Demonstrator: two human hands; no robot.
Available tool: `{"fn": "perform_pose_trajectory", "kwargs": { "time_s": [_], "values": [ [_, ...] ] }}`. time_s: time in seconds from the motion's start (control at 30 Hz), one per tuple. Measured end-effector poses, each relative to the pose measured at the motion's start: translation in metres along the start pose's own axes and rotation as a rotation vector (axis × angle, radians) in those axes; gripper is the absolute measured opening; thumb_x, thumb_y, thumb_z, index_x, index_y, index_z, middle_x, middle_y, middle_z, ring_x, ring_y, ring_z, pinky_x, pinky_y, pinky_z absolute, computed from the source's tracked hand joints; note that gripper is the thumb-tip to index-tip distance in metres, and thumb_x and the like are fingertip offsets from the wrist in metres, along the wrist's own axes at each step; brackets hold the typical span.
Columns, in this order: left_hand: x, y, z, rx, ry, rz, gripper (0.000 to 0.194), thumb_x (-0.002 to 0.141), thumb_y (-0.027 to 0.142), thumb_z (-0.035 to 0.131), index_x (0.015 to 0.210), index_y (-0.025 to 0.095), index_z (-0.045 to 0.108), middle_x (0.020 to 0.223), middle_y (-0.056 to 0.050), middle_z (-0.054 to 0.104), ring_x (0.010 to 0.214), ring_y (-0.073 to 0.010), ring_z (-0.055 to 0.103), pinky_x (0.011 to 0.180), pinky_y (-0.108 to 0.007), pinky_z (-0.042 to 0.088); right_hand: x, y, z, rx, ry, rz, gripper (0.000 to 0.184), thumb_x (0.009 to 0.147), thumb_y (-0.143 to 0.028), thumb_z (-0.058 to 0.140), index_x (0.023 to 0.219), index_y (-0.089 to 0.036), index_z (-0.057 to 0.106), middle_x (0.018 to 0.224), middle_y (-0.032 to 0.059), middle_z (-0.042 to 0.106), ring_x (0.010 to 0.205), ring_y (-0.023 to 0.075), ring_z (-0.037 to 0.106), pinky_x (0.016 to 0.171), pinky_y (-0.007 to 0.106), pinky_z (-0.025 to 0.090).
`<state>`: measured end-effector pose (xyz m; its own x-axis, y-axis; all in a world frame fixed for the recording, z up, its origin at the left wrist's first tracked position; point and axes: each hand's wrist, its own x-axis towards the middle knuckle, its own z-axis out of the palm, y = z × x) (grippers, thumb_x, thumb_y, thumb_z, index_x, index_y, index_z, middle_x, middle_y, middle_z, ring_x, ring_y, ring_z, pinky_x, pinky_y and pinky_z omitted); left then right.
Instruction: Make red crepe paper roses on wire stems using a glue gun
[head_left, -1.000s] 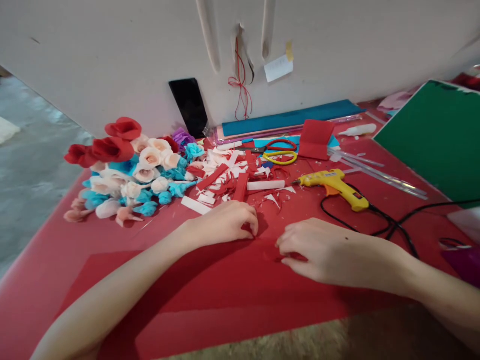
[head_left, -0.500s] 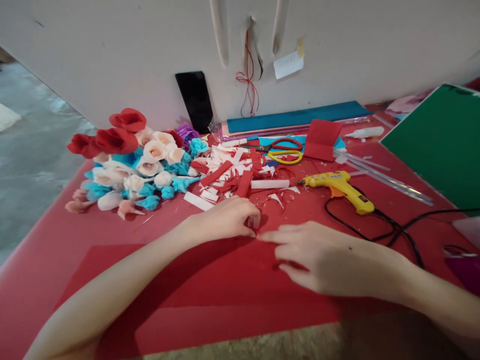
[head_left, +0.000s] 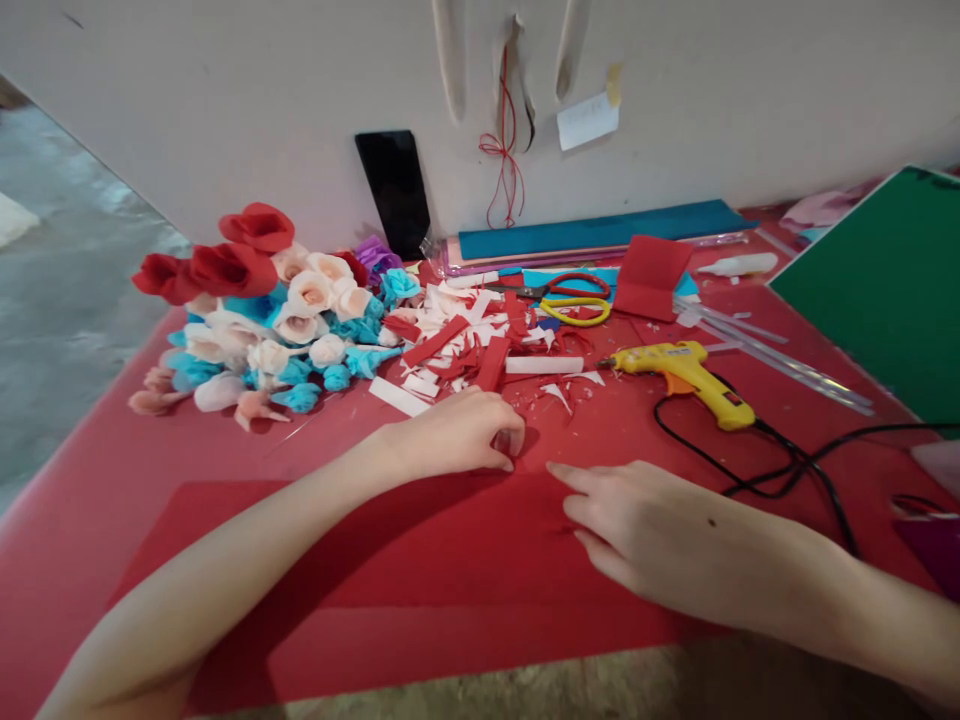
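A wide sheet of red crepe paper (head_left: 480, 545) lies flat along the front of the table, almost the same colour as the tabletop. At its far edge my left hand (head_left: 472, 435) is curled, thumb and fingers closed on the paper. Just to the right, my right hand (head_left: 637, 525) rests on the sheet with its fingers stretched out, the index finger pointing along the same edge. A small gap separates the two hands' fingertips. Part of the sheet is hidden under my left forearm.
Paper flowers (head_left: 300, 310) are heaped at the left beside paper scraps (head_left: 469, 335). Behind are scissors (head_left: 576, 312) and a leaning phone (head_left: 394, 190). A yellow glue gun (head_left: 694, 378) trails a black cord (head_left: 817, 470) on the right, near a green board (head_left: 877, 290).
My right hand has slid to the right along the paper, its index fingertip parting from my left hand. My left hand keeps its place. The view has shifted slightly.
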<state>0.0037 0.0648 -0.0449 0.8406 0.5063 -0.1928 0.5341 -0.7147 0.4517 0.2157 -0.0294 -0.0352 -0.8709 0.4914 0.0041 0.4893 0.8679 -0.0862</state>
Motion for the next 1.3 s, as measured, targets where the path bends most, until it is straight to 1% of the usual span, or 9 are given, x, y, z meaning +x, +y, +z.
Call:
{"fn": "perform_pose_trajectory", "kwargs": {
  "time_s": [0.07, 0.17, 0.23, 0.33, 0.4, 0.6, 0.83, 1.13, 1.3],
  "values": [
    [0.0, 0.0, 0.001, 0.016, -0.009, 0.056, 0.008, 0.075, 0.021, 0.063, 0.082, 0.02, 0.066, 0.08, 0.0, 0.064, 0.08, -0.0153, 0.056, 0.07, -0.026, 0.038, -0.001, -0.008, -0.004, -0.118, -0.085, -0.094, 0.018, 0.064, -0.002, 0.053, 0.066, -0.018, 0.061, 0.079, 0.0085, 0.062, 0.093, 0.0319, 0.055, 0.065, 0.041, 0.046],
    [0.0, 0.002, 0.0, 0.051, -0.005, 0.106, 0.009, 0.078, 0.02, 0.06, 0.082, 0.021, 0.068, 0.08, -0.002, 0.063, 0.084, -0.0167, 0.054, 0.073, -0.028, 0.036, -0.003, -0.019, -0.009, -0.21, -0.095, -0.148, 0.025, 0.063, -0.004, 0.049, 0.078, -0.016, 0.066, 0.09, 0.0125, 0.063, 0.096, 0.0341, 0.054, 0.066, 0.042, 0.047],
    [0.0, 0.004, 0.0, 0.068, -0.002, 0.109, 0.01, 0.079, 0.019, 0.059, 0.076, 0.02, 0.068, 0.078, -0.002, 0.062, 0.083, -0.017, 0.053, 0.073, -0.029, 0.035, -0.003, -0.026, -0.008, -0.199, -0.115, -0.107, 0.029, 0.06, -0.003, 0.047, 0.075, -0.016, 0.068, 0.084, 0.0127, 0.064, 0.091, 0.0316, 0.057, 0.057, 0.037, 0.046],
    [0.0, 0.008, -0.002, 0.065, -0.017, 0.101, 0.009, 0.078, 0.016, 0.06, 0.072, 0.017, 0.066, 0.077, -0.001, 0.063, 0.083, -0.0162, 0.054, 0.074, -0.029, 0.036, -0.002, -0.031, -0.001, -0.127, -0.155, -0.011, 0.021, 0.062, -0.004, 0.048, 0.06, -0.019, 0.064, 0.067, 0.0114, 0.063, 0.075, 0.0268, 0.06, 0.045, 0.032, 0.038],
    [0.0, 0.009, -0.004, 0.057, -0.032, 0.099, 0.007, 0.077, 0.014, 0.06, 0.072, 0.016, 0.065, 0.078, -0.001, 0.063, 0.083, -0.0158, 0.054, 0.075, -0.028, 0.037, -0.001, -0.031, 0.005, -0.087, -0.175, -0.011, 0.017, 0.064, -0.006, 0.051, 0.055, -0.018, 0.06, 0.065, 0.011, 0.062, 0.067, 0.0249, 0.059, 0.045, 0.031, 0.036],
    [0.0, 0.006, -0.002, 0.042, -0.024, 0.102, 0.006, 0.078, 0.018, 0.06, 0.082, 0.018, 0.064, 0.084, -0.002, 0.063, 0.086, -0.0167, 0.054, 0.077, -0.029, 0.037, 0.002, -0.028, 0.009, -0.067, -0.237, 0.0, 0.011, 0.066, -0.006, 0.054, 0.06, -0.013, 0.06, 0.065, 0.0106, 0.061, 0.055, 0.0181, 0.052, 0.047, 0.029, 0.032],
    [0.0, 0.003, 0.001, -0.001, -0.035, 0.111, 0.007, 0.078, 0.015, 0.058, 0.074, 0.017, 0.063, 0.078, 0.0, 0.064, 0.081, -0.0148, 0.055, 0.076, -0.027, 0.038, 0.0, -0.029, 0.012, -0.058, -0.213, 0.009, 0.01, 0.067, -0.007, 0.052, 0.068, -0.012, 0.061, 0.067, 0.0112, 0.061, 0.052, 0.0162, 0.048, 0.047, 0.028, 0.028],
    [-0.001, 0.006, -0.004, -0.034, -0.025, 0.072, 0.016, 0.081, 0.016, 0.053, 0.088, 0.018, 0.067, 0.085, -0.003, 0.068, 0.082, -0.0162, 0.059, 0.076, -0.028, 0.041, -0.001, -0.027, 0.013, -0.035, -0.207, -0.022, 0.011, 0.068, -0.007, 0.052, 0.064, -0.013, 0.06, 0.065, 0.0102, 0.06, 0.05, 0.0152, 0.046, 0.046, 0.029, 0.026],
    [-0.002, 0.006, -0.006, -0.051, 0.007, 0.044, 0.018, 0.08, 0.015, 0.052, 0.084, 0.02, 0.068, 0.083, -0.001, 0.069, 0.079, -0.0163, 0.059, 0.074, -0.027, 0.041, -0.001, -0.027, 0.012, -0.064, -0.226, -0.054, 0.01, 0.068, -0.009, 0.052, 0.068, -0.013, 0.061, 0.071, 0.0113, 0.062, 0.052, 0.0158, 0.047, 0.046, 0.028, 0.028]
  ]
}}
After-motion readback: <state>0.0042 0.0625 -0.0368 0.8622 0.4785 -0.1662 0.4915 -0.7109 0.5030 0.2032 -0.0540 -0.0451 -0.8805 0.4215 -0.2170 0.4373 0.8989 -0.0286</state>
